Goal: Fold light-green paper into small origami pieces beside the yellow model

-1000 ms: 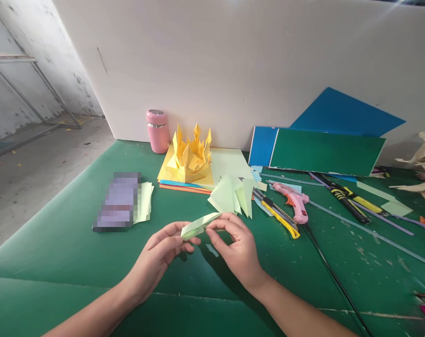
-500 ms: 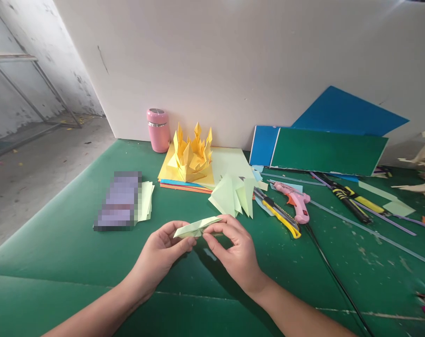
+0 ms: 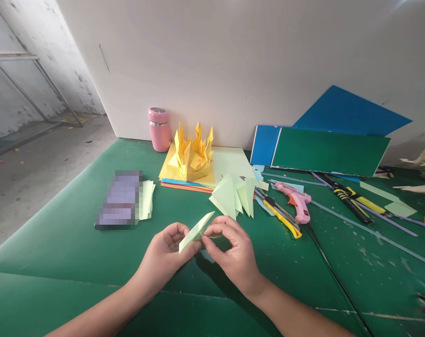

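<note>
Between my two hands, above the green tabletop, is a pale green folded paper [image 3: 195,233], tilted with its upper end toward the right. My left hand [image 3: 168,245] pinches its lower left side between thumb and fingers. Thumb and fingertips of my right hand [image 3: 229,241] are closed on its right side; the exact grip is partly hidden. Just beyond my hands lie more pale green folded papers [image 3: 224,196]. Behind them a yellow folded-paper crown [image 3: 189,164] stands on a stack of coloured paper sheets [image 3: 187,185].
A pink flask [image 3: 159,131] stands by the wall. At left lie a blurred-out flat object [image 3: 119,199] and pale green slips [image 3: 147,201]. To the right are a yellow utility knife [image 3: 278,213], a pink glue gun [image 3: 296,201] with its cord [image 3: 329,267], and green board [image 3: 331,150].
The folded paper has turned from nearly level to a steeper slant, its right end raised and its left end lowered. Both hands keep hold of it in almost the same place.
</note>
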